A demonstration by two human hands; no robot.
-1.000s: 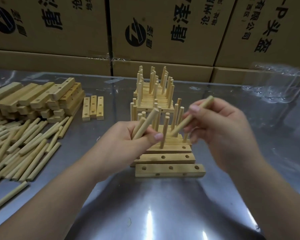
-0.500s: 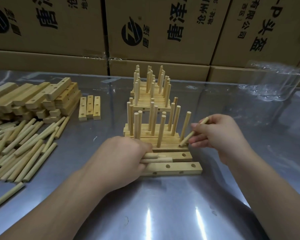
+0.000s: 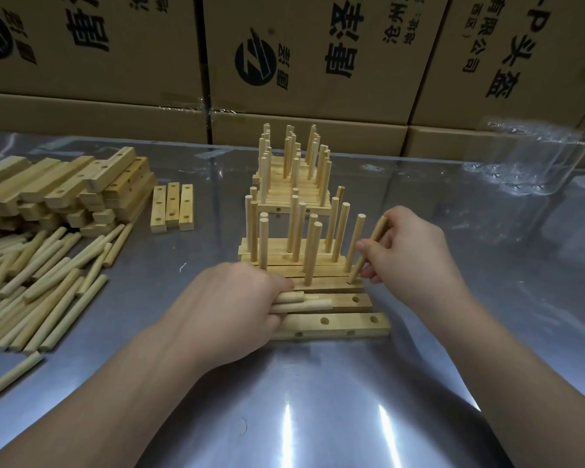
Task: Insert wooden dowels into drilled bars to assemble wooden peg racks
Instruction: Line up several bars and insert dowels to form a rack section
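Several drilled wooden bars lie side by side at the table's middle; the nearest bar (image 3: pixel 338 325) has empty holes. Upright dowels stand in the bars behind it. My right hand (image 3: pixel 409 255) pinches one dowel (image 3: pixel 368 249), tilted, with its lower tip at the right end hole of a bar (image 3: pixel 328 283). My left hand (image 3: pixel 237 305) rests on the left ends of the near bars and grips two spare dowels (image 3: pixel 301 302) lying flat across them. A taller stack of finished peg racks (image 3: pixel 293 170) stands behind.
A heap of loose dowels (image 3: pixel 38 282) and a stack of drilled bars (image 3: pixel 65 187) lie at the left, with three short bars (image 3: pixel 172 207) beside them. A clear plastic container (image 3: pixel 524 160) sits at the back right. Cardboard boxes (image 3: pixel 301 62) wall the far edge.
My left hand came down from mid-air onto the near bars with its spare dowels. My right hand lowered its dowel until the tip reached the bar's right end hole.
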